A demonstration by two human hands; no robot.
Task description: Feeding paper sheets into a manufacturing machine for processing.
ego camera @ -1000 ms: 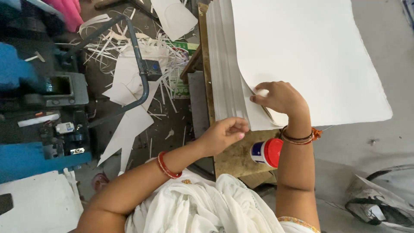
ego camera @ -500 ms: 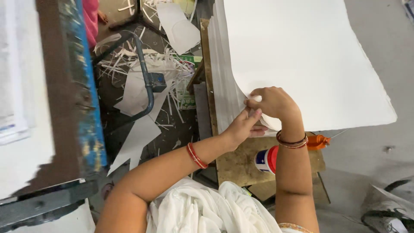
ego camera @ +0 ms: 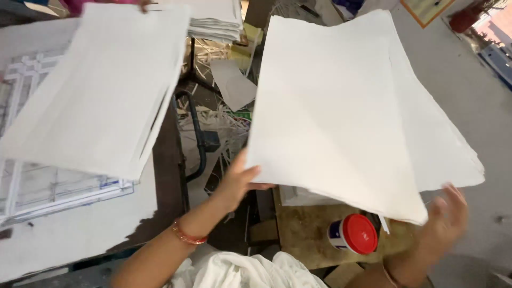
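- While I watch from the head view, my left hand (ego camera: pixel 237 184) grips the near left corner of the big white paper stack (ego camera: pixel 346 112), thumb lying on top, other fingers hidden beneath the sheets
- my right hand (ego camera: pixel 445 221) sits at the stack's near right corner, fingers (ego camera: pixel 453 197) spread wide and blurred; it is touching or just under the sheet edge, cannot tell if it grips
- paper stack is lifted and tilted, several loose sheets fanned at the right edge, above the brown wooden board (ego camera: pixel 304 234)
- jar with a red lid (ego camera: pixel 353 233) stands on that board, just below the stack's near edge, between my two hands
- red bangle (ego camera: pixel 188 234) on my left wrist, white cloth (ego camera: pixel 240 269) in my lap
- second white paper bundle (ego camera: pixel 101 85) floats at upper left, held at its far edge by another person's hand (ego camera: pixel 143 4), well apart from mine
- paper scraps (ego camera: pixel 213 122) and a dark curved bar (ego camera: pixel 197 133) lie on the floor between both stacks
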